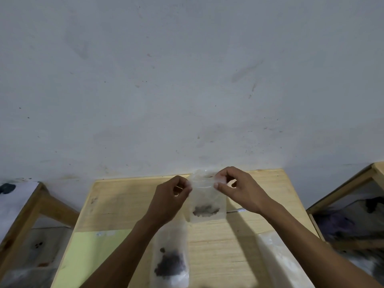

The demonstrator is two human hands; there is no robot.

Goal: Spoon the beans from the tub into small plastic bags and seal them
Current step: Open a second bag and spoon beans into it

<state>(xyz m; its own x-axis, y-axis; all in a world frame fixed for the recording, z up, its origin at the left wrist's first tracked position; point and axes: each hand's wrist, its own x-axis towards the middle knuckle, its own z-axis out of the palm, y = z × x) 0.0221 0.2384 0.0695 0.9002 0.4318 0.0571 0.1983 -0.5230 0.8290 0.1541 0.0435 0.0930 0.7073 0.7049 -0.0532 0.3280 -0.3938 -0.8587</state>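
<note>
I am holding a small clear bag [204,201] up over the far half of the wooden table [128,204], with a dark clump of beans [205,210] sitting in its bottom. My left hand [171,199] is pinching the bag's top left corner between thumb and fingertips, and my right hand [239,189] is pinching the top right corner the same way, so the bag's mouth is being stretched between them. Nearer to me, a second bag [170,260] holding beans is lying flat on the table beneath my left forearm. A pale green sheet [93,252] is lying at the table's near left, and more clear plastic [278,258] is lying at its near right.
</note>
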